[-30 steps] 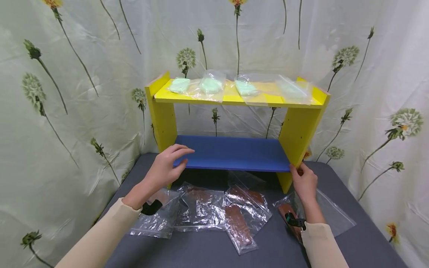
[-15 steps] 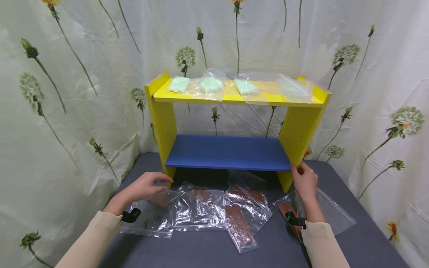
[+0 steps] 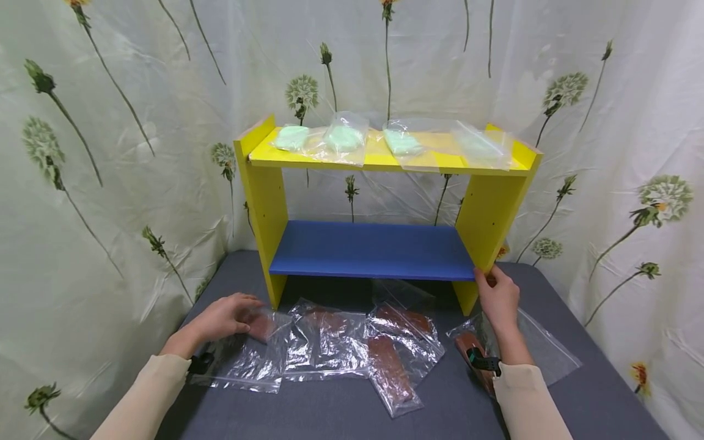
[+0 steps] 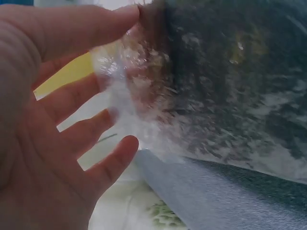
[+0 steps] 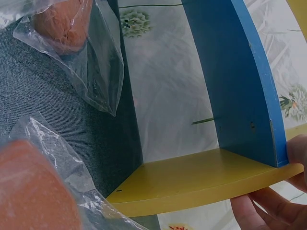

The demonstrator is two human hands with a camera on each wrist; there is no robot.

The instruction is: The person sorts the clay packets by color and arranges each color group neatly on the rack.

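My left hand [image 3: 224, 315] is at the left end of the row of clear zip bags, its fingers at the upper edge of the leftmost bag [image 3: 250, 360], which holds a reddish-brown piece [image 3: 261, 327]. In the left wrist view the fingers are spread, with the thumb [image 4: 103, 26] at the bag's edge; a firm hold does not show. My right hand [image 3: 499, 300] grips the shelf unit's yellow right side panel [image 3: 489, 220] at the end of the blue shelf [image 3: 374, 249]. In the right wrist view, the thumb is by the blue board and the fingers are outside the panel.
Other clear bags with reddish-brown pieces lie on the dark table: a middle bag [image 3: 332, 342], a right-centre bag [image 3: 392, 373] and one under the right forearm [image 3: 467, 348]. Several bags with pale green pieces, such as a bag [image 3: 401, 143], lie on the yellow top shelf [image 3: 374, 160]. A flowered curtain hangs behind.
My left hand has come down from in front of the blue shelf, leftward, to the leftmost bag. The right hand keeps its grip on the side panel.
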